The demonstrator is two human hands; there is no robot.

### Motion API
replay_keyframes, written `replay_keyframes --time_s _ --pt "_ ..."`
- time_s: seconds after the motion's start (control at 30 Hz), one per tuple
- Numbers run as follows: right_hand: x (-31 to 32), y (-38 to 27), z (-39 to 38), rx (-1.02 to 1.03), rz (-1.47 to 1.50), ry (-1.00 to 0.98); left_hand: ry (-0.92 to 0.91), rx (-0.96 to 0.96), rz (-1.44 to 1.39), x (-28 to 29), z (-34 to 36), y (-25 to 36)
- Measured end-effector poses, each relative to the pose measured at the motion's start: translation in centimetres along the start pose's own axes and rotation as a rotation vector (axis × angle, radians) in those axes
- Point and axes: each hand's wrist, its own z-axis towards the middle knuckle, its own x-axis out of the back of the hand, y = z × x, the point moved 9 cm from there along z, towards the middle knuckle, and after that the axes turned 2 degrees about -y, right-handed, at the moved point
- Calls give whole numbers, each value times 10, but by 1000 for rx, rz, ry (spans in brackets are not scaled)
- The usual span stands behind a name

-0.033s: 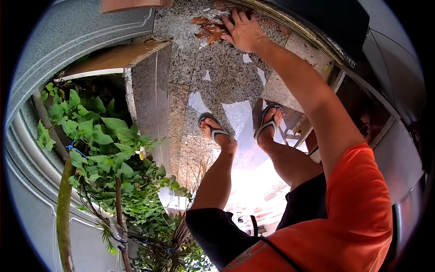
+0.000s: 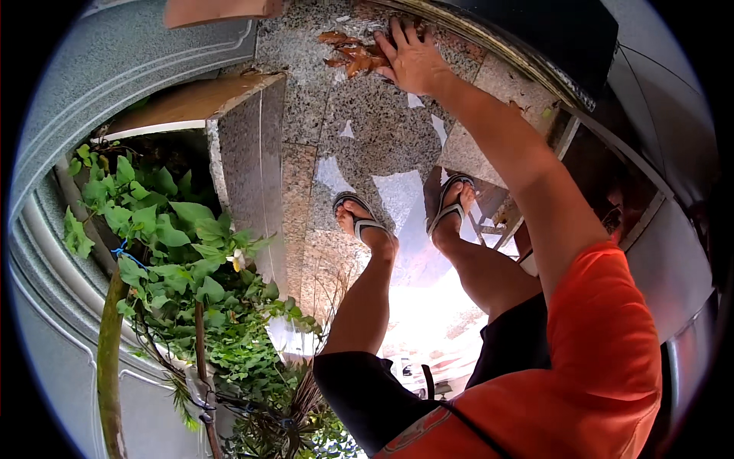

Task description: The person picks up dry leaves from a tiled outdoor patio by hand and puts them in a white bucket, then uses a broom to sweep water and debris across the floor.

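My right hand [image 2: 417, 64] reaches far forward to the stone-tiled floor, palm down, its fingers spread and stretched out. Beside its thumb and under its fingers lies a small heap of brown dry leaves [image 2: 356, 57]. Some leaf pieces are partly hidden by the fingers. The fingertips rest close to the foot of a dark raised edge [image 2: 489, 47]. I see nothing gripped in this hand. My left hand is out of view.
My feet in flip-flops [image 2: 453, 200] stand on the tiles [image 2: 363, 122]. To the left are a stone-sided planter [image 2: 252, 145], green leafy plants [image 2: 172, 222] and a wooden pole [image 2: 109, 367]. A terracotta-coloured object [image 2: 222, 11] sits at the far left, and a dark framed opening [image 2: 604, 180] at the right.
My right hand has shifted very slightly toward me and to the right against the leaves. The whole view has moved a little.
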Motion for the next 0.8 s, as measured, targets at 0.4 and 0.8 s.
replay_keyframes --time_s 0.4,0.8 --pt "-69 146 -258 -1192 691 36 -56 -27 -1 -7 -8 4" --pt "-58 93 -119 -746 634 -261 -70 -63 5 -8 -11 1"
